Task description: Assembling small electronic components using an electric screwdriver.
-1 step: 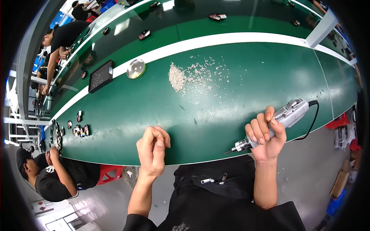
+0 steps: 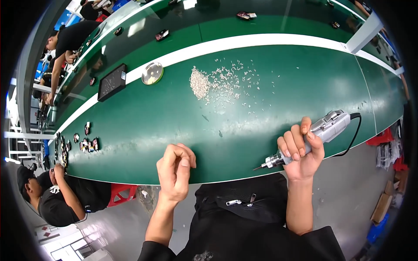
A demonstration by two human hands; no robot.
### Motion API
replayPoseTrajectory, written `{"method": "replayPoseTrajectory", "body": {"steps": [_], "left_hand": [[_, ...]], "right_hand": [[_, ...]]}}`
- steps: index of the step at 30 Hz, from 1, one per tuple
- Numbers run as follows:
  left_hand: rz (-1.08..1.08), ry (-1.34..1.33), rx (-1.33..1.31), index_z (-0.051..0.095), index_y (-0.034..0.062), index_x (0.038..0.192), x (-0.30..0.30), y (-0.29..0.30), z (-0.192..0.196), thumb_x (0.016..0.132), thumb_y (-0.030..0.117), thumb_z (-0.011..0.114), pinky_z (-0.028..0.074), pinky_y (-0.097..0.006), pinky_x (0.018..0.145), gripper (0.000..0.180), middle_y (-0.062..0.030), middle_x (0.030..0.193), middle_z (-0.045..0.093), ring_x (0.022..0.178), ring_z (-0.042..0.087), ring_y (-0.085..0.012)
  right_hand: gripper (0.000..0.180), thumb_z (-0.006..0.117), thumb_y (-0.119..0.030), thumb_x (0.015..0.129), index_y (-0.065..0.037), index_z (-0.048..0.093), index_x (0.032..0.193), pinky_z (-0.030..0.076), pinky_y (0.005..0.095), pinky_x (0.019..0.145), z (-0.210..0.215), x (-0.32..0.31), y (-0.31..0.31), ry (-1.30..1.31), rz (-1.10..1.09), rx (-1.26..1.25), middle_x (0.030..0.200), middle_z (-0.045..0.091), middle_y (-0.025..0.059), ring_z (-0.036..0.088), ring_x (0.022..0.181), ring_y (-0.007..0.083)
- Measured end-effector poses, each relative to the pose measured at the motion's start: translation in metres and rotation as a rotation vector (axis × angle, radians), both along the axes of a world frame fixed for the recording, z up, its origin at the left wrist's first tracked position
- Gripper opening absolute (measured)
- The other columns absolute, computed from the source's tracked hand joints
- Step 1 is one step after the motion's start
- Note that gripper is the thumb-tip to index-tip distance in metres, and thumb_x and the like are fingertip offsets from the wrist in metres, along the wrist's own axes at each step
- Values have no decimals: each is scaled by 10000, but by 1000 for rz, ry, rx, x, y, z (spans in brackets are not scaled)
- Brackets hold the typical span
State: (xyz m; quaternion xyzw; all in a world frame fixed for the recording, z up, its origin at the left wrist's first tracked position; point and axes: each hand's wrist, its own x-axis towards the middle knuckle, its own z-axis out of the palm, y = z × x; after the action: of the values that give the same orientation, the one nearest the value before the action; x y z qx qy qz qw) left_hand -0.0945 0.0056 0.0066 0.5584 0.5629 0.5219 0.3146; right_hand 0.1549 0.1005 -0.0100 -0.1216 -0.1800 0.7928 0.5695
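Observation:
My right hand (image 2: 302, 150) is wrapped round a silver electric screwdriver (image 2: 327, 127) above the table's near edge. Its thin bit points left and slightly down, and a black coiled cord leaves its back end. To the left, my left hand (image 2: 176, 172) is closed, fingers curled in and thumb pressed against them. Whatever it may hold is hidden. Beyond both hands, a heap of small pale pieces (image 2: 200, 84) lies on the green table (image 2: 161, 113), with many more scattered to its right.
A round clear dish (image 2: 153, 73) and a black tray (image 2: 112, 82) with small pieces stand at the back left. Small dark parts (image 2: 89, 145) lie on the left, near a seated person (image 2: 56, 195). A white strip (image 2: 244, 40) separates the table from a green belt carrying parts.
My left hand has shifted slightly to the right, still closed. The whole table view has moved a little up and left. The screwdriver stays in my right hand.

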Motion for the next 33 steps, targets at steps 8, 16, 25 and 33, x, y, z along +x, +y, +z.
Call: {"method": "replayPoseTrajectory", "body": {"steps": [8, 16, 25, 33], "left_hand": [[-135, -537, -56, 483, -31, 859, 43, -20, -4, 959, 113, 473, 450, -286, 528, 176, -139, 718, 516, 593, 515, -186], [-229, -821, -33, 570, -66, 903, 61, -26, -4, 960, 70, 474, 442, -240, 555, 176, -146, 803, 589, 636, 533, -134], [-223, -780, -25, 592, -74, 900, 60, -23, -5, 948, 72, 510, 437, -232, 549, 174, -143, 801, 600, 639, 530, -125], [-216, -745, -51, 600, -67, 866, 58, -18, -3, 939, 56, 518, 431, -226, 537, 165, -126, 773, 603, 634, 539, -117]], "right_hand": [[107, 449, -172, 909, -92, 508, 949, 405, 290, 545, 33, -24, -14, 102, -11, 156, 542, 413, -18, 438, 470, 110], [107, 487, -145, 923, -49, 494, 969, 372, 258, 537, 52, -40, -25, 124, -48, 203, 553, 401, -18, 413, 468, 88], [100, 517, -128, 914, -44, 497, 965, 361, 248, 518, 50, -44, -27, 170, -96, 139, 553, 398, -22, 404, 465, 75], [96, 514, -126, 913, -45, 495, 961, 359, 247, 513, 48, -44, -26, 167, -126, 124, 545, 389, -25, 395, 458, 74]]}}
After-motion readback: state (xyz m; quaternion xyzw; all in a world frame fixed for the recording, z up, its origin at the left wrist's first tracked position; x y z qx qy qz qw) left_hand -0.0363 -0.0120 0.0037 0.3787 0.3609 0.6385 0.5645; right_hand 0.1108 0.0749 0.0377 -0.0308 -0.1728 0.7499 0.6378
